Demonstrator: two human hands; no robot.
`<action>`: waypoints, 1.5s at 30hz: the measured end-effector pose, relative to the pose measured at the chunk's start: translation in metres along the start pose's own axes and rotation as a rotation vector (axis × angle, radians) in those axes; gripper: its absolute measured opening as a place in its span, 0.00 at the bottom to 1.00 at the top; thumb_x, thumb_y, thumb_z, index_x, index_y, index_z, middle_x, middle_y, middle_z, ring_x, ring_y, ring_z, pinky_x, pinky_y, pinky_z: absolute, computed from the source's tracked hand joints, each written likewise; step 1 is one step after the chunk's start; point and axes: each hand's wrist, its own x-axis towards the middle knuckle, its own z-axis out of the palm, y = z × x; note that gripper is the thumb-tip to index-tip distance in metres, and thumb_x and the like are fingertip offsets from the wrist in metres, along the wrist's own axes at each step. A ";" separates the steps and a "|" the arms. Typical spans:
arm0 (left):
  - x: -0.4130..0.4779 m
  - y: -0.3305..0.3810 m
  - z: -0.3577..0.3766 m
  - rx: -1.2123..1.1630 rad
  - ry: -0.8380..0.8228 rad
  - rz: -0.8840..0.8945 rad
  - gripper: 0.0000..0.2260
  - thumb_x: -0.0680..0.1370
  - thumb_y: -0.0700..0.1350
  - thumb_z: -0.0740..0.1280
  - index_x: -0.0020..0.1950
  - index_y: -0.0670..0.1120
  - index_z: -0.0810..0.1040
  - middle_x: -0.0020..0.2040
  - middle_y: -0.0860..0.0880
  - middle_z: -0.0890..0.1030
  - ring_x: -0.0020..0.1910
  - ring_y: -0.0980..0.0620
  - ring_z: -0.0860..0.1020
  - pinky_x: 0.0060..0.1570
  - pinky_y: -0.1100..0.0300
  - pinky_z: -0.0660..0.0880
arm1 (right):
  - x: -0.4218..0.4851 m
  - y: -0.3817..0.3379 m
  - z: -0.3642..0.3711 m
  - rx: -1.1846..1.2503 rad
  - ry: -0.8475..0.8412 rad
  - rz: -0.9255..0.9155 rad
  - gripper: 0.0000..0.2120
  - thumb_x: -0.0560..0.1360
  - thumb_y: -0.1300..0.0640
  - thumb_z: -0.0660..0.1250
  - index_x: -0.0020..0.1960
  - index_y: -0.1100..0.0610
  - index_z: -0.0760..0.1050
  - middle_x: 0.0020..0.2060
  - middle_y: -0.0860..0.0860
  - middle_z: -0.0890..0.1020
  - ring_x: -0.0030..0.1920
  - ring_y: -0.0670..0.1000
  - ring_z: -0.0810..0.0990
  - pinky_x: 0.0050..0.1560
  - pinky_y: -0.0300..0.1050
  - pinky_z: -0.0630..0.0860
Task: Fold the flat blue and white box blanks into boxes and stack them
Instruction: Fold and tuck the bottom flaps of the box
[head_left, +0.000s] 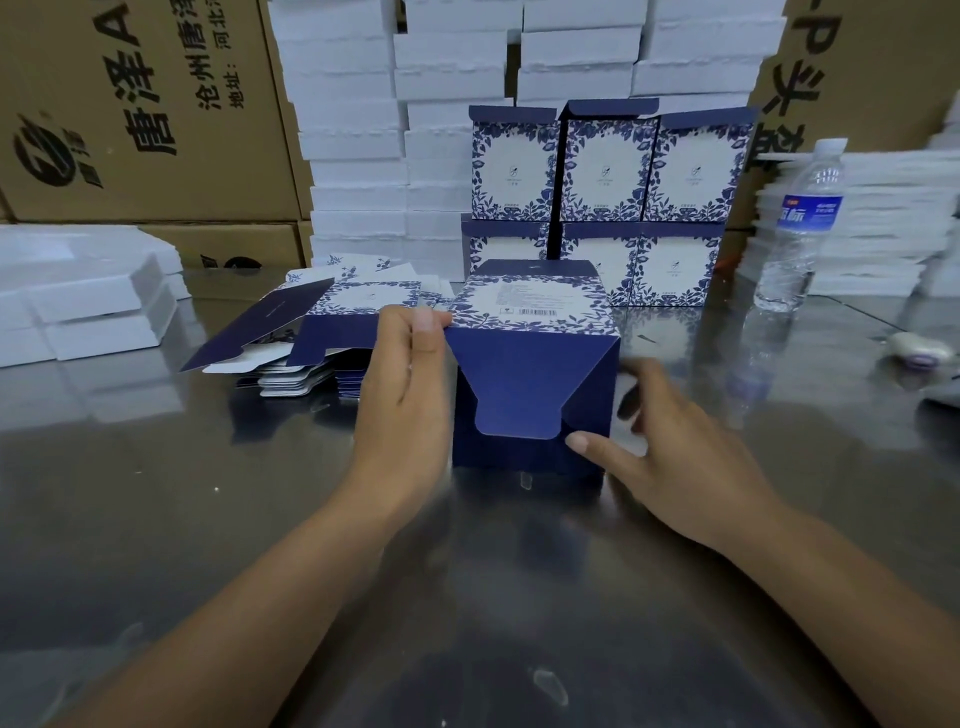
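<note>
Left hand (410, 379) grips the half-folded box (524, 462) at its upper left corner. The thumb is on the printed top panel and the fingers are mostly hidden down the side wall. Right hand (680, 457) is relaxed with spread, blurred fingers; its thumb tip touches the front face just below the dark blue tuck flap (514, 384).

The box stands on the steel table (156, 493) between the two hands, with the flap hanging down its front, not yet tucked. It looks like thin card: light, stiff along the scores, easily creased or crushed. I'd hold it by corners and side walls and push flaps with fingertips only.

Flat blanks (332, 317) lie just beyond the left hand. Finished boxes (608, 166) are stacked two tiers high past both hands.

The top panel carries a barcode (537, 312), but its small print is unreadable. The brown carton (140, 114) far left of the left hand reads 唐泽, 沧州唐泽, 河北 and 地址. The water bottle (800, 223) beyond the right hand has a blue label too blurred to read.
</note>
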 end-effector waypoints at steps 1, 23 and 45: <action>-0.001 0.001 0.000 -0.009 -0.009 0.010 0.16 0.82 0.57 0.48 0.56 0.52 0.71 0.43 0.81 0.69 0.45 0.83 0.66 0.38 0.85 0.59 | 0.000 -0.003 -0.001 0.100 0.044 -0.001 0.42 0.62 0.26 0.52 0.70 0.46 0.55 0.57 0.46 0.73 0.55 0.48 0.73 0.50 0.45 0.72; -0.006 -0.009 0.005 0.062 -0.178 0.194 0.07 0.75 0.54 0.65 0.50 0.57 0.68 0.46 0.59 0.75 0.47 0.62 0.75 0.46 0.70 0.70 | 0.006 -0.011 -0.016 0.468 0.654 -0.210 0.17 0.75 0.41 0.58 0.47 0.53 0.77 0.42 0.38 0.74 0.45 0.44 0.73 0.48 0.31 0.67; -0.004 -0.003 -0.002 0.536 -0.073 0.405 0.21 0.80 0.50 0.60 0.31 0.53 0.54 0.22 0.52 0.57 0.27 0.46 0.58 0.28 0.55 0.55 | 0.003 -0.016 -0.016 0.541 0.611 -0.320 0.13 0.78 0.42 0.55 0.47 0.48 0.74 0.45 0.39 0.75 0.48 0.42 0.74 0.50 0.31 0.69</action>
